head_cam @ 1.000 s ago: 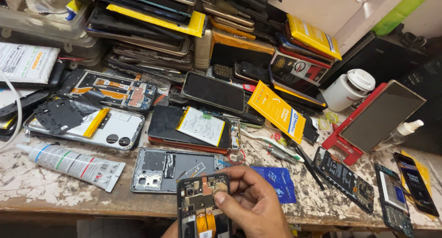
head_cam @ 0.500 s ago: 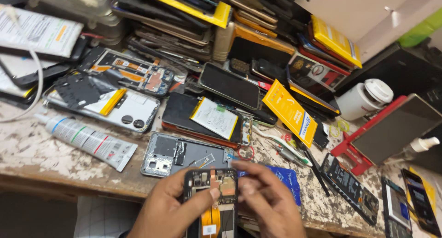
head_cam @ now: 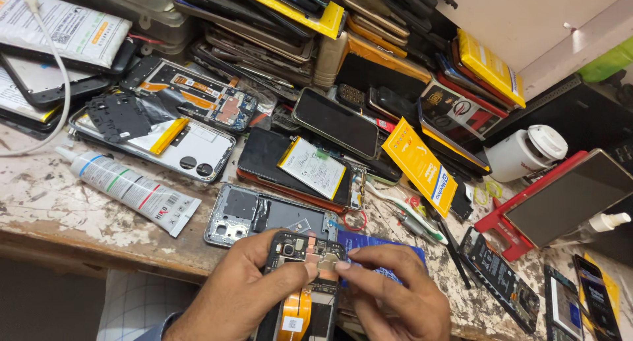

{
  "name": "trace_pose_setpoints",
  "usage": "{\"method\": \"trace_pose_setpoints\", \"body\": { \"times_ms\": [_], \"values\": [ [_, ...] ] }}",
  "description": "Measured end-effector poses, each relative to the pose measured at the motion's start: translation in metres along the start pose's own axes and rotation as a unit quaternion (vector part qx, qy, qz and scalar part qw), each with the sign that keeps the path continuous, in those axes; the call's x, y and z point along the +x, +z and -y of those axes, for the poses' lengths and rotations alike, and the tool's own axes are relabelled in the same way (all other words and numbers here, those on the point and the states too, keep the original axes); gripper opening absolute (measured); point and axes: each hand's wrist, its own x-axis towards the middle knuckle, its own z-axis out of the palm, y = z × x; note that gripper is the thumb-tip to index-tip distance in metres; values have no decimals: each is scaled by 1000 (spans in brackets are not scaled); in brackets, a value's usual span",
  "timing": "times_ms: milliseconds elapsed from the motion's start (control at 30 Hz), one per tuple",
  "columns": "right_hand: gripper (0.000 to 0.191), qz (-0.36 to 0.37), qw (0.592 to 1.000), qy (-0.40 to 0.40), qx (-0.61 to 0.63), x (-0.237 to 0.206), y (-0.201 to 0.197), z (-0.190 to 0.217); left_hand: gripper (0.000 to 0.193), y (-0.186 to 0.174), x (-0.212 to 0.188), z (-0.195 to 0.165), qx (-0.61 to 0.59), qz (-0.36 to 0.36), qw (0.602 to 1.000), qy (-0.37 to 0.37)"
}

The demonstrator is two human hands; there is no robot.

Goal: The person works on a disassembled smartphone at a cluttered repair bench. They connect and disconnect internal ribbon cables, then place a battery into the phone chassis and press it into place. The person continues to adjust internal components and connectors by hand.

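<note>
An opened phone (head_cam: 304, 282) with its back off, showing a dark board, camera module and orange flex cables, lies upright between both hands at the bottom centre. My left hand (head_cam: 234, 295) grips its left side, thumb laid across the top of the board. My right hand (head_cam: 394, 295) pinches a small metal part (head_cam: 327, 264) on the upper right of the board with thumb and forefinger. Just behind lies a grey phone frame (head_cam: 264, 217) and a blue card (head_cam: 382, 245).
A white glue tube (head_cam: 132, 189) lies at the left on the worn wooden bench (head_cam: 59, 209). Stacks of phones, screens and batteries (head_cam: 316, 170) crowd the back. At the right stand a white jar (head_cam: 524, 153), a red-edged tablet (head_cam: 567, 196), tweezers and loose boards (head_cam: 501, 278).
My left hand came up from below and took hold of the phone's left side. My right hand shifted to the right side and now pinches the small part on the board.
</note>
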Motion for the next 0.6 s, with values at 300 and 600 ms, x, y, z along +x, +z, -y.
{"method": "trace_pose_setpoints", "body": {
  "times_ms": [300,600],
  "values": [
    [54,35,999,-32,9,-10,1,-9,19,-2,2,-2,8,-3,1000,-5],
    [47,57,989,-120,-65,-20,-2,-14,14,-3,0,-2,23,42,998,33]
  ]
}}
